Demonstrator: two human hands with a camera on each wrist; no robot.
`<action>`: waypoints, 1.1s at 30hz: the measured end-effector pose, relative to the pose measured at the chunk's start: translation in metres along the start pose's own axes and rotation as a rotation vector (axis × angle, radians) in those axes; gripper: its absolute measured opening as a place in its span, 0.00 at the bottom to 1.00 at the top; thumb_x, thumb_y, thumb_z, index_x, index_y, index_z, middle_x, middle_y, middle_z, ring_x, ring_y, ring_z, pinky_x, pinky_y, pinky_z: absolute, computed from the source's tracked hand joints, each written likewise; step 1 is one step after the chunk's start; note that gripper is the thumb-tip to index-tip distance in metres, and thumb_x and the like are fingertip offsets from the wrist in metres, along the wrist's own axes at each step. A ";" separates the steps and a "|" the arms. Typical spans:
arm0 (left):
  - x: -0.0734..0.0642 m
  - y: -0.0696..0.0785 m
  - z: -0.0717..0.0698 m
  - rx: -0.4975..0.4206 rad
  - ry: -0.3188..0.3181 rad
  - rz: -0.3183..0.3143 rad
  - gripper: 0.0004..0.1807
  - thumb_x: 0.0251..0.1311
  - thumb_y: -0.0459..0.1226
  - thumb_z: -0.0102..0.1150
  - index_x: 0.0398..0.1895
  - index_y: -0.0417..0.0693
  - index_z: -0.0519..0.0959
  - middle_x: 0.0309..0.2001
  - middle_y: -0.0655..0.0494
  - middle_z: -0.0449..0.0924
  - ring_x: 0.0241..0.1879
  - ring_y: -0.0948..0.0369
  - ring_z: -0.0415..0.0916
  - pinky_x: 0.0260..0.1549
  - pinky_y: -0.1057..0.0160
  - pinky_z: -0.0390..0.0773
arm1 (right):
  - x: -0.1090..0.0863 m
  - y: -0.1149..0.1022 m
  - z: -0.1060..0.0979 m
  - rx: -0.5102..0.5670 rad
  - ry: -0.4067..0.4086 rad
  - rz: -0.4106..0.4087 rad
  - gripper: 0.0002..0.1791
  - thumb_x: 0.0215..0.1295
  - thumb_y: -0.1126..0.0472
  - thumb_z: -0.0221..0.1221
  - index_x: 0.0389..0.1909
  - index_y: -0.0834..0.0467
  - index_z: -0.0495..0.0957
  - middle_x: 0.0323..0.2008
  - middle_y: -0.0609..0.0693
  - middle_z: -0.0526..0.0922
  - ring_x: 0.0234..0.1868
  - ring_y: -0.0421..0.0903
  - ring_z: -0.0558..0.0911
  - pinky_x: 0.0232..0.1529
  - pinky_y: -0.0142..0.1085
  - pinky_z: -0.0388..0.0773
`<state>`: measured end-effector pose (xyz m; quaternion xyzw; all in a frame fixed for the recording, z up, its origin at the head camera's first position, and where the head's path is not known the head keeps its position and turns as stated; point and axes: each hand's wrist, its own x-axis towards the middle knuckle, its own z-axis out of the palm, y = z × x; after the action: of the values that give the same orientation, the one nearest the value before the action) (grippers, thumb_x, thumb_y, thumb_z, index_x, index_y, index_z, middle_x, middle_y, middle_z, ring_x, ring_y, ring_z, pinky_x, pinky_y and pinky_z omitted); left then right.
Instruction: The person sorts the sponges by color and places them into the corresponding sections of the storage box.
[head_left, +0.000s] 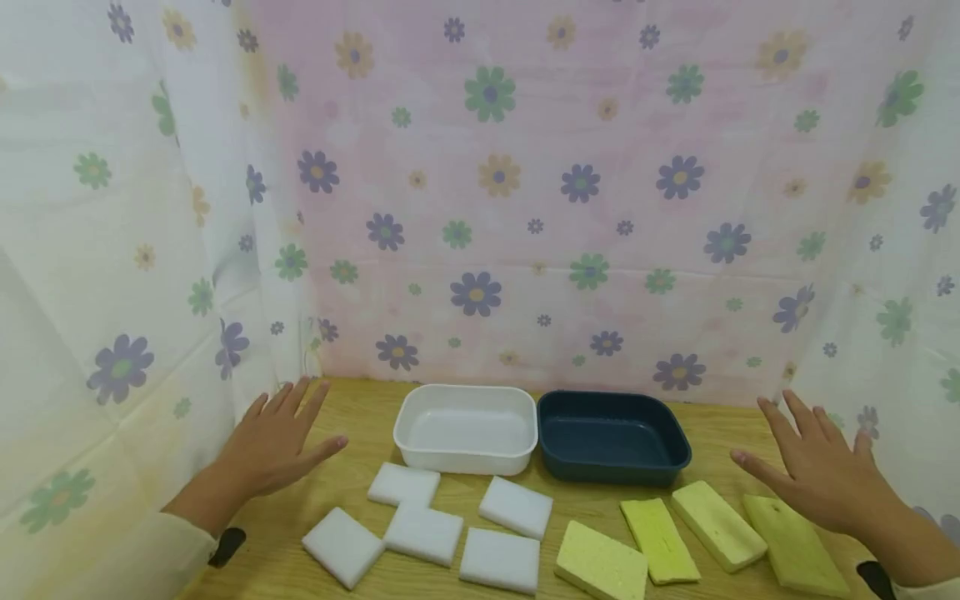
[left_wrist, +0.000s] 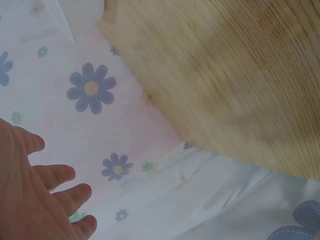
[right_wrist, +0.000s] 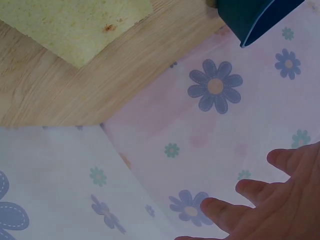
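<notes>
My left hand (head_left: pixel 272 442) is held out at the left with its fingers spread and nothing in it. At the right, my right hand (head_left: pixel 825 471) is also spread and holds nothing, overlapping the olive-yellow sponge (head_left: pixel 798 546) in the head view. Several white sponge blocks (head_left: pixel 499 560) lie flat in front of a white rectangular tray (head_left: pixel 467 462), two of them overlapping. Several yellow sponges lie to the right, among them a thick pale one (head_left: pixel 602 560), a thin bright one (head_left: pixel 660 542) and a long one (head_left: pixel 718 525) near the dark blue tray (head_left: pixel 611 473).
Both trays stand side by side at the back of the wooden table (head_left: pixel 352 417), with nothing inside them. A flowered cloth (head_left: pixel 540 250) hangs right behind the table and along both sides. Dark bands show at both cuffs.
</notes>
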<state>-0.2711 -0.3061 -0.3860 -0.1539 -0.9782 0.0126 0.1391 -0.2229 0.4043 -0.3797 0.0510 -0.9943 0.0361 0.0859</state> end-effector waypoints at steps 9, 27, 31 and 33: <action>0.001 -0.004 0.017 -0.066 -0.002 -0.025 0.53 0.71 0.70 0.41 0.83 0.41 0.51 0.79 0.30 0.52 0.74 0.31 0.59 0.67 0.24 0.53 | -0.002 -0.005 0.001 0.012 -0.006 0.020 0.56 0.72 0.26 0.48 0.83 0.63 0.45 0.78 0.77 0.41 0.68 0.86 0.51 0.50 0.88 0.41; 0.016 0.050 0.052 -0.271 0.044 -0.013 0.52 0.72 0.69 0.42 0.84 0.42 0.49 0.80 0.35 0.54 0.75 0.35 0.60 0.69 0.28 0.58 | -0.024 0.021 0.034 0.121 -0.044 0.078 0.56 0.75 0.30 0.49 0.76 0.78 0.50 0.66 0.89 0.54 0.54 0.90 0.67 0.34 0.73 0.71; 0.022 0.059 0.059 -0.317 0.055 -0.037 0.53 0.71 0.70 0.42 0.84 0.41 0.50 0.80 0.35 0.54 0.72 0.33 0.64 0.65 0.28 0.64 | -0.029 0.023 0.045 0.137 -0.055 0.103 0.56 0.75 0.29 0.49 0.74 0.79 0.53 0.65 0.88 0.56 0.54 0.88 0.66 0.35 0.73 0.72; 0.025 0.062 0.062 -0.344 0.055 -0.044 0.54 0.70 0.71 0.43 0.83 0.41 0.50 0.80 0.35 0.55 0.70 0.32 0.66 0.63 0.29 0.66 | -0.030 0.023 0.050 0.135 -0.058 0.110 0.55 0.74 0.29 0.49 0.72 0.80 0.57 0.64 0.87 0.58 0.54 0.87 0.66 0.38 0.74 0.71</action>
<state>-0.2926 -0.2381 -0.4432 -0.1542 -0.9649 -0.1621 0.1379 -0.2039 0.4256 -0.4355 0.0031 -0.9930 0.1063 0.0513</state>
